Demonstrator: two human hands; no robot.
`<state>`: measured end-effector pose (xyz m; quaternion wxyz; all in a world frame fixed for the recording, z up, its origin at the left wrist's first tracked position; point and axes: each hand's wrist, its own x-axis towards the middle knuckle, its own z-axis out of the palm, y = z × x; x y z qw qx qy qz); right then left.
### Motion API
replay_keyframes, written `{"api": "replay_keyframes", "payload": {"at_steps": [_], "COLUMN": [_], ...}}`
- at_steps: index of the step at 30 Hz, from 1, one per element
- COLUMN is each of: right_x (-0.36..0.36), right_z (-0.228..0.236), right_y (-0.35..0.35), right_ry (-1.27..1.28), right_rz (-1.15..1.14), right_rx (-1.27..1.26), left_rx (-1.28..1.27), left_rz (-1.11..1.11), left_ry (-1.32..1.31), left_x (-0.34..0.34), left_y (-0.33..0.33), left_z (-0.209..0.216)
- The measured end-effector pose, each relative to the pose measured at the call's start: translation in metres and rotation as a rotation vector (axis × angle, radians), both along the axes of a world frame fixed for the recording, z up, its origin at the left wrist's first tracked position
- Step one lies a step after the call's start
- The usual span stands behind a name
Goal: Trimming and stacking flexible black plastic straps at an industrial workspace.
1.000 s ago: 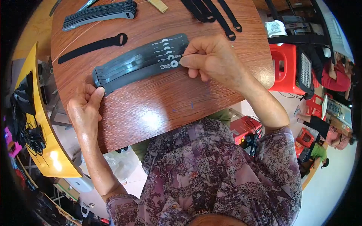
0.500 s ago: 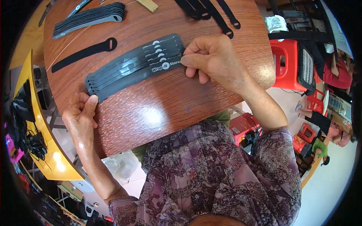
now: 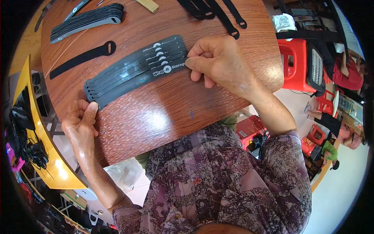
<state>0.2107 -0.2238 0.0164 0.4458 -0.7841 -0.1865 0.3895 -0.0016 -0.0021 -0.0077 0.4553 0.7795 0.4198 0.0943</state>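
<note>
Here, a fanned row of flat, dark-grey straps (image 3: 128,72) with pale print lies on the glossy, brown wood-grain table (image 3: 226,99), near a black fabric strap with a slotted end (image 3: 80,60). The bare left hand (image 3: 80,121) pinches the nearest grey strap's left end; the bare right hand (image 3: 220,64), its right.

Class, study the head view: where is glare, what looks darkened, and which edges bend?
Head view: glare on the near part of the wooden table, with softer sheen across the fanned dark grey straps; head view: a darker patch right of the glare, shadow or reflection unclear; head view: the edge of the yellow tabletop bows, and the corners go black.
</note>
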Motion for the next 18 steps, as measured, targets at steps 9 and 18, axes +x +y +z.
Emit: {"api": "replay_keyframes", "payload": {"at_steps": [9,18], "right_x": [0.0009,0.0006], "right_z": [-0.0009,0.0008], "right_y": [0.0021,0.0043], "right_ry": [-0.007,-0.021], "right_rz": [0.016,0.001], "right_rx": [-0.088,-0.108], "left_rx": [0.008,0.007], "left_rz": [0.023,0.010], "left_ry": [0.036,0.029], "left_x": [0.0018,0.0016], "left_y": [-0.0017,-0.0012], "left_z": [0.0033,0.0025]}}
